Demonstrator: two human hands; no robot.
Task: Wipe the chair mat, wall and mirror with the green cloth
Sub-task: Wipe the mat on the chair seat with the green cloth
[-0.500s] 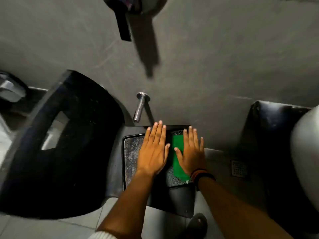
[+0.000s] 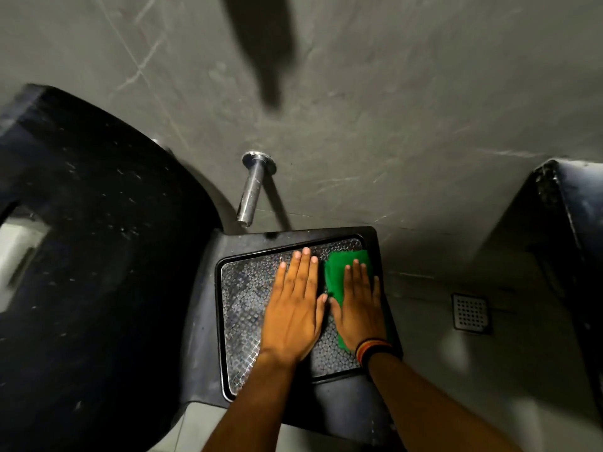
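The chair mat point(image 2: 243, 298), a metal plate with a diamond pattern in a black frame, lies below me against the grey wall point(image 2: 375, 125). My right hand point(image 2: 359, 308) presses flat on the green cloth point(image 2: 339, 265) at the mat's right side, fingers together and pointing toward the wall. Green shows past the fingertips and beside the thumb. My left hand point(image 2: 293, 308) lies flat on the bare mat just left of it, holding nothing. No mirror is in view.
A large black curved surface point(image 2: 98, 256) fills the left. A short chrome bar point(image 2: 251, 190) sticks out of the wall above the mat. A square floor drain point(image 2: 471, 313) sits to the right, and a dark object point(image 2: 567, 223) stands at the right edge.
The view has dropped closer to the mat. Both hands stay flat side by side, and the cloth under my right hand now sits nearer the mat's right edge.
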